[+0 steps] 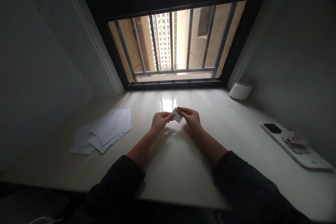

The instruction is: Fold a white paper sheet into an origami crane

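- As we work over the middle of the tabletop (pixel 178 168), one loose pile of white paper sheets (pixel 102 131), perhaps six, lies near the left edge.
- Our left hand (pixel 160 121) pinches one small white card (pixel 177 115) by its left side, fingers almost closed; a light, even pinch serves best.
- Our right hand (pixel 191 118) nips the card's right side, holding it up between both hands at mid-tabletop.
- One white cylindrical container (pixel 240 90) stands in the far right corner.
- One white phone (pixel 304 157) lies along the right edge, carrying one round sticker (pixel 294 137).

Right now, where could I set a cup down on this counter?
Bare counter lies between the loose papers and the white phone, and beyond the left hand and right hand toward the window. The papers are most crowded.
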### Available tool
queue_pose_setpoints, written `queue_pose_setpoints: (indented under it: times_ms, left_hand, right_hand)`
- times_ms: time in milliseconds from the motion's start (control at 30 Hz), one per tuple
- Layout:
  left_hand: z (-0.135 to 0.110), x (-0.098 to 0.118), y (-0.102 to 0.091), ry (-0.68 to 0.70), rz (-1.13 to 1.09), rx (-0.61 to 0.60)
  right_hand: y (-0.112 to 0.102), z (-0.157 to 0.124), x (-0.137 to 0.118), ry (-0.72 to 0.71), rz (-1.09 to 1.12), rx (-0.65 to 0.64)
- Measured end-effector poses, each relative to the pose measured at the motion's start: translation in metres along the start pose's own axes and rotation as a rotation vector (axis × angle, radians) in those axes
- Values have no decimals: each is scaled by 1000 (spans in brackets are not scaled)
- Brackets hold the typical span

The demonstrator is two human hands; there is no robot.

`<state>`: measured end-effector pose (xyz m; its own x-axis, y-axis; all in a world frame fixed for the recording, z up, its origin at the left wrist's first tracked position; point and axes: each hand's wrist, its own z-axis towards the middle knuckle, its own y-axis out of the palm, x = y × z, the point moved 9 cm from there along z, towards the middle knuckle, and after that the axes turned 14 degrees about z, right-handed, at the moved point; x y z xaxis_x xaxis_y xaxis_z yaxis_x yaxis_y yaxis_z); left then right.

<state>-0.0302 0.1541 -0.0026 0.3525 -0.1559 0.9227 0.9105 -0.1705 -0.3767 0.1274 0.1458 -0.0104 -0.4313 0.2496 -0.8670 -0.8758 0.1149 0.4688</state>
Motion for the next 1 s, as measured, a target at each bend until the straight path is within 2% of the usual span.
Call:
queue_pose_setpoints:
  times_ms: [167,300,533,833,1000]
  left_hand:
    - [2,-8,0,-57,-10,-7]
    - [3,-6,-2,-42,-38,17]
    - [1,4,-13,39,-63,137]
    - [3,2,-11,52,20,78]
    - [2,2,-13,66,209,65]
  right_hand:
    - [0,1,4,11,-13,-1]
    - [1,2,5,24,4,-4]
    - [13,-3,13,167,-126,-152]
    - [12,-2,18,200,-99,-161]
    - [12,-2,17,171,-122,-174]
